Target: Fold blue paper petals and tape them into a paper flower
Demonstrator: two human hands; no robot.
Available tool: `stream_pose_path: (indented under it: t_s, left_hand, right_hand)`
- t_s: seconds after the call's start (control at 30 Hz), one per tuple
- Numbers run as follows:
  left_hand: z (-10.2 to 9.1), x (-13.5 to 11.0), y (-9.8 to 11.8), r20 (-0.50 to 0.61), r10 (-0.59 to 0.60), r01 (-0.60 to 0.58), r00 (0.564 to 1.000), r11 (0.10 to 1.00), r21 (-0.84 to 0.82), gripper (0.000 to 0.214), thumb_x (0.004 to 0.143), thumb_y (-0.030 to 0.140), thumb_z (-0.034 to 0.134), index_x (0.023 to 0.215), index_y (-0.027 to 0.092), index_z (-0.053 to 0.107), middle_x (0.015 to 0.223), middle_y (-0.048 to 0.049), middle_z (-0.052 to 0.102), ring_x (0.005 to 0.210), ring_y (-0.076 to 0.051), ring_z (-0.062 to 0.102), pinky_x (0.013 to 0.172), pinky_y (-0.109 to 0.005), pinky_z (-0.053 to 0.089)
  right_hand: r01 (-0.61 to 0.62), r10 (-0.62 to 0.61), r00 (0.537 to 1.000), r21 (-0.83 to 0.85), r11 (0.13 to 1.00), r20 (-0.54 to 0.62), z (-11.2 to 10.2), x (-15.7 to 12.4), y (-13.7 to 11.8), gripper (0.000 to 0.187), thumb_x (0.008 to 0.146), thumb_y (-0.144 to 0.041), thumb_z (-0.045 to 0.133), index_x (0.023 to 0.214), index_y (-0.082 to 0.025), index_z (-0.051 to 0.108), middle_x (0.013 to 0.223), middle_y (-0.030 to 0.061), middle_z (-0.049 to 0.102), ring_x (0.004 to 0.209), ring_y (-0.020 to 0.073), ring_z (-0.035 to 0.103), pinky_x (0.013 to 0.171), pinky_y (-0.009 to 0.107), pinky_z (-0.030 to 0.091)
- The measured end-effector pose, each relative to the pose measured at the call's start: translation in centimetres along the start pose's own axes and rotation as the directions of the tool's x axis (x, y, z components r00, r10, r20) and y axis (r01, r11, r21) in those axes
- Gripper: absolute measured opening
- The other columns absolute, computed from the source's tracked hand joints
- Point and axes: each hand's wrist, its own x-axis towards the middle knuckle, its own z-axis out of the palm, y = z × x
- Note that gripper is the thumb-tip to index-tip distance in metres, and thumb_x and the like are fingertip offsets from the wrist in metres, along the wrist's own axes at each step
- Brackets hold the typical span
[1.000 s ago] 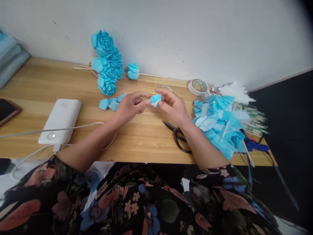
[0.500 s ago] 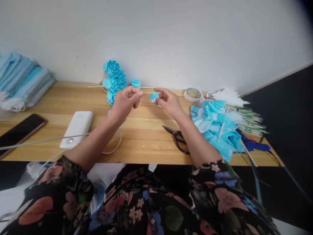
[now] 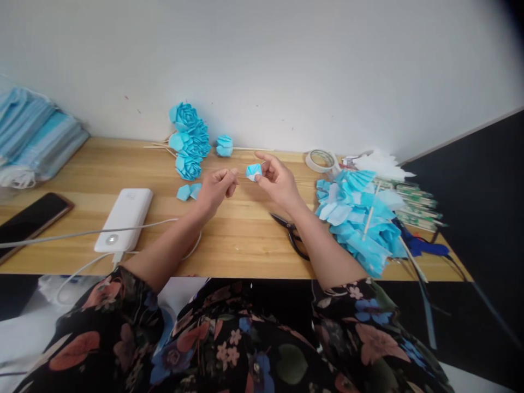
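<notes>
My right hand (image 3: 276,179) pinches a small blue paper flower piece (image 3: 253,172), folded, with a paler face. The thumb is under it and the index finger is raised. Just left of it, my left hand (image 3: 221,187) is closed in a pinch; what its fingertips hold is too thin and blurred to name. Beyond my left hand lie several full blue paper roses (image 3: 189,141) on sticks. A smaller blue bud (image 3: 224,146) rests by the wall, and loose blue petals (image 3: 188,191) lie beside my left wrist.
Black-handled scissors (image 3: 289,225) lie partly under my right forearm. At right are a tape roll (image 3: 320,160), a heap of blue paper (image 3: 352,210) and a blue tool (image 3: 428,247). At left are a white power bank (image 3: 125,218) with cable, a phone (image 3: 35,224) and stacked face masks (image 3: 41,134).
Both hands have come slightly lower and nearer to me. The flower piece in my right hand has turned, showing a folded face. The bud and loose petals are more exposed.
</notes>
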Motion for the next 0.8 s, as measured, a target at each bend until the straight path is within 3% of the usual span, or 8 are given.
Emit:
stream_pose_path:
  t_s: [0.3,0.4,0.47,0.57,0.8]
  left_hand:
    - [0.4,0.3,-0.1,0.009,-0.095,0.095,0.995,0.995,-0.016,0.036,0.1,0.029,0.065,0.066,0.017,0.063,0.047,0.0042,0.051,0.047,-0.008,0.042,0.053,-0.022,0.034]
    - [0.6,0.3,0.3,0.008,-0.119,0.119,0.993,0.991,-0.061,0.026,0.103,0.017,0.058,0.078,0.016,0.067,0.047,0.0071,0.049,0.046,-0.007,0.04,0.052,-0.02,0.033]
    - [0.7,0.3,0.4,-0.011,-0.139,0.137,0.99,0.987,-0.087,0.02,0.103,0.012,0.055,0.087,0.017,0.067,0.047,0.0086,0.049,0.045,-0.008,0.04,0.052,-0.02,0.032]
    - [0.7,0.4,0.4,-0.02,-0.163,0.16,0.986,0.982,-0.1,0.018,0.103,0.01,0.054,0.092,0.017,0.066,0.046,0.0087,0.049,0.045,-0.008,0.041,0.051,-0.019,0.031]
    - [0.6,0.1,0.0,0.01,-0.134,0.134,0.991,0.985,-0.106,0.017,0.105,0.02,0.056,0.096,0.016,0.069,0.052,0.0067,0.054,0.048,-0.008,0.046,0.053,-0.02,0.037]
  right_hand:
    - [0.009,-0.011,1.0,-0.089,0.996,-0.012,0.2,-0.3,-0.1,0.054,0.08,-0.032,0.068,0.133,-0.024,0.067,0.094,-0.0008,0.066,0.083,0.0151,0.061,0.083,0.034,0.055]
    - [-0.031,0.031,0.999,0.029,0.999,-0.007,-0.1,-0.3,-0.8,0.049,0.076,-0.031,0.074,0.125,-0.025,0.071,0.097,-0.0002,0.071,0.086,0.0159,0.064,0.087,0.035,0.057]
    - [-0.066,0.056,0.997,0.178,0.982,0.058,-0.8,-0.4,-1.8,0.045,0.077,-0.032,0.078,0.121,-0.026,0.073,0.099,-0.0002,0.073,0.089,0.016,0.067,0.09,0.035,0.059]
    - [-0.123,0.058,0.977,0.325,0.938,0.203,-2.1,-0.6,-3.2,0.044,0.077,-0.037,0.084,0.119,-0.029,0.075,0.1,-0.0001,0.075,0.091,0.0176,0.07,0.09,0.037,0.064]
    - [-0.106,0.069,0.988,0.282,0.954,0.137,-1.9,-0.2,-2.2,0.044,0.079,-0.037,0.081,0.121,-0.027,0.073,0.1,0.0009,0.077,0.092,0.0177,0.072,0.086,0.036,0.065]
